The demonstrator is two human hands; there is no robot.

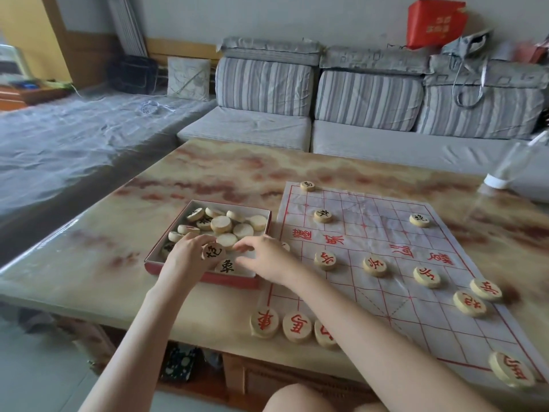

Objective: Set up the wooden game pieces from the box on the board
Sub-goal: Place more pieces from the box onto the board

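A shallow red-edged box (pixel 269 221) on the marble table holds several round wooden game pieces (pixel 221 223), some face down. My left hand (pixel 190 257) is over the box's near side and pinches a black-lettered piece (pixel 214 251), tilted up. My right hand (pixel 264 257) reaches into the box from the right, fingers curled, fingertips touching a piece (pixel 227 240). The paper board (pixel 395 295) with red grid lines lies to the right. Several red-lettered pieces (pixel 326 260) and a few black ones (pixel 419 220) stand on it.
The table's near edge (pixel 208 331) is close to my knee. A grey striped sofa (pixel 368 102) runs behind the table. An overturned clear plastic bottle (pixel 505 171) lies at the table's far right. A red bag (pixel 435 23) sits on the sofa back.
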